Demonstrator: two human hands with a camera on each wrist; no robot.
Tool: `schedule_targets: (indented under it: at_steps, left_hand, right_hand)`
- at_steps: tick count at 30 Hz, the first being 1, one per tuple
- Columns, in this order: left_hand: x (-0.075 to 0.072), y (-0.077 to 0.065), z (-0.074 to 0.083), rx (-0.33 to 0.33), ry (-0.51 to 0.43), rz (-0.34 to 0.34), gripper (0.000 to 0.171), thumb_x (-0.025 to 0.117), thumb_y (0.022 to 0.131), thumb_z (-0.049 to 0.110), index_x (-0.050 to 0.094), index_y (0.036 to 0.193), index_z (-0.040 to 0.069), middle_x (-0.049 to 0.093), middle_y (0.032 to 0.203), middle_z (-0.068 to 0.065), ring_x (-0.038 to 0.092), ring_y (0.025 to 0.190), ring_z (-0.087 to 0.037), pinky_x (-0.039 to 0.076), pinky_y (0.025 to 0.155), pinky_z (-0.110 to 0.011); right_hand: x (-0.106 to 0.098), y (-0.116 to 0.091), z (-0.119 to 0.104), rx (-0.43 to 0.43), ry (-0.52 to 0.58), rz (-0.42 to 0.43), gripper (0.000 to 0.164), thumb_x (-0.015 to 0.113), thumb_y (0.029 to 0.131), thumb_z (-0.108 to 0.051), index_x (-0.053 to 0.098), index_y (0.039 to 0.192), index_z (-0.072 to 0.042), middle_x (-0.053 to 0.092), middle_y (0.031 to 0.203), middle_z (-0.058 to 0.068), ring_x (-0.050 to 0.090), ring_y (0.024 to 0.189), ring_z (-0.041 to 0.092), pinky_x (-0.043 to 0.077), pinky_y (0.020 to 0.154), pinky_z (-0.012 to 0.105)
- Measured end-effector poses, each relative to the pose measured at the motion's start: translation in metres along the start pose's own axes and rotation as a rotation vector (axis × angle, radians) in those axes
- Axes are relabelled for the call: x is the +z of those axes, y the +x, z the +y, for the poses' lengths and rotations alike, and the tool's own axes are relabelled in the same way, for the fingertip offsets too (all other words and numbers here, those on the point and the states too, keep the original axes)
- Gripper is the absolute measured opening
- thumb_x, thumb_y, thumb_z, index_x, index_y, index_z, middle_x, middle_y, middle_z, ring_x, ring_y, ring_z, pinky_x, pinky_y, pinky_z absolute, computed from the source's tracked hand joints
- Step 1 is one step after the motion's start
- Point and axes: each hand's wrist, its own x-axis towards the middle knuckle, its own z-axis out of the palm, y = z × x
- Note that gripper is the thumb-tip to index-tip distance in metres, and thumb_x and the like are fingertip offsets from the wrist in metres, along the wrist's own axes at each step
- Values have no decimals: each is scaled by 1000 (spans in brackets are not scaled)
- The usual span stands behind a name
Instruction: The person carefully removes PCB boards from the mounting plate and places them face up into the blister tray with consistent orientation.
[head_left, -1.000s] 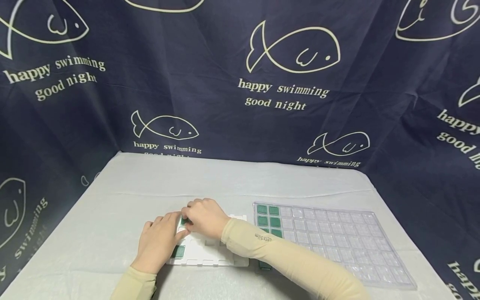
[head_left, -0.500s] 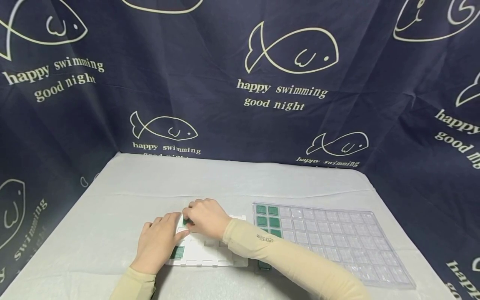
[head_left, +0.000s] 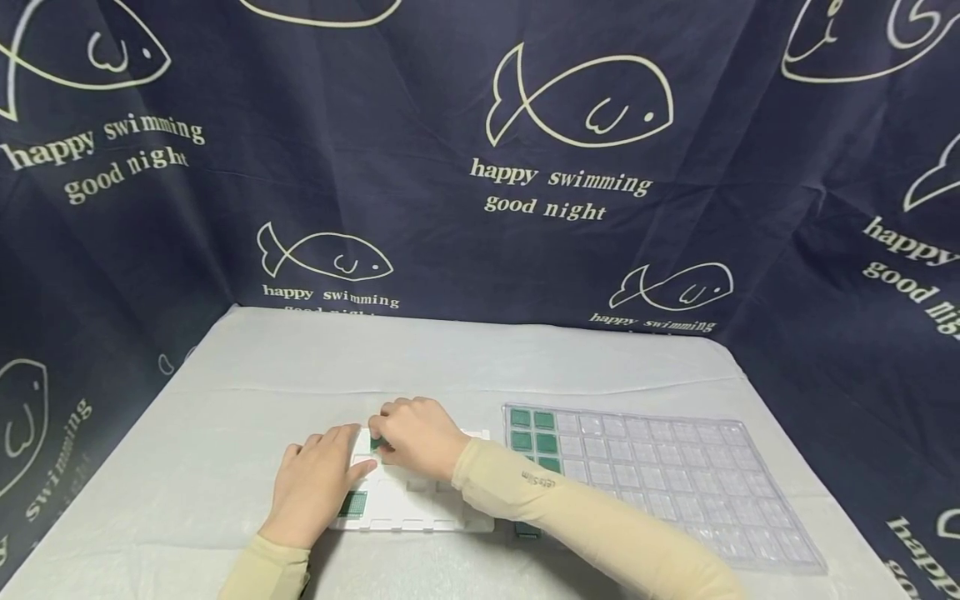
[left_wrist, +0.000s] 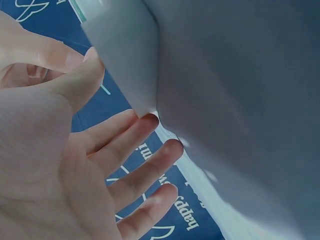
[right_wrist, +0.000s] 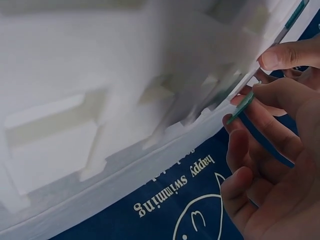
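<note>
In the head view, a white tray (head_left: pixel 405 500) with recesses lies on the table. My right hand (head_left: pixel 420 437) is over its far left part, pinching a small green circuit board (right_wrist: pixel 241 107) between thumb and fingers; the right wrist view shows it edge-on, tilted above the tray. My left hand (head_left: pixel 311 483) rests along the tray's left edge with fingers extended, its fingertips (left_wrist: pixel 172 150) touching the edge in the left wrist view. Another green circuit board (head_left: pixel 353 504), dotted with holes, sits in the tray's near left corner, just beside the left hand.
To the right lies a clear plastic compartment tray (head_left: pixel 660 479). Its left columns hold several green boards (head_left: pixel 521 442), some hidden by the right sleeve (head_left: pixel 570 508). The white-covered table (head_left: pixel 480 354) ends at a dark blue fish-print curtain (head_left: pixel 420 150).
My right hand has shifted slightly to the right over the white tray, with the green circuit board still pinched. The left hand stays at the tray's edge. The head view has drifted a little.
</note>
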Motion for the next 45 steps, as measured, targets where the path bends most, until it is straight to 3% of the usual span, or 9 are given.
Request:
schedule_targets:
  at_steps: [10, 20, 26, 45]
  left_hand:
    - [1, -1, 0, 0, -1, 24, 60, 78, 87, 40, 62, 133, 5, 72, 123, -11, 68, 102, -33, 43, 78, -43]
    - [0, 0, 2, -9, -8, 14, 60, 78, 87, 39, 62, 133, 3, 71, 125, -13, 68, 105, -33, 43, 79, -43]
    - [0, 0, 3, -6, 1, 2, 60, 77, 88, 41, 62, 133, 5, 71, 125, -12, 68, 105, -33, 43, 80, -45]
    - [2, 0, 1, -7, 0, 23, 59, 77, 88, 41, 62, 133, 5, 71, 124, -12, 68, 106, -34, 44, 81, -45]
  right_hand:
    - [-7, -15, 8, 16, 3, 11, 13, 79, 88, -28, 75, 101, -26, 73, 93, -12, 68, 82, 5, 53, 74, 21]
    - [-12, -53, 22, 17, 23, 91, 8, 78, 89, -27, 75, 96, -23, 71, 86, -11, 66, 76, 5, 52, 68, 21]
    - [-17, -75, 31, 2, 23, 165, 10, 82, 85, -22, 75, 92, -21, 71, 84, -10, 65, 72, 5, 50, 64, 20]
    - [-24, -135, 59, 129, 83, 240, 15, 84, 82, -20, 74, 93, -21, 71, 89, -9, 66, 77, 6, 55, 68, 23]
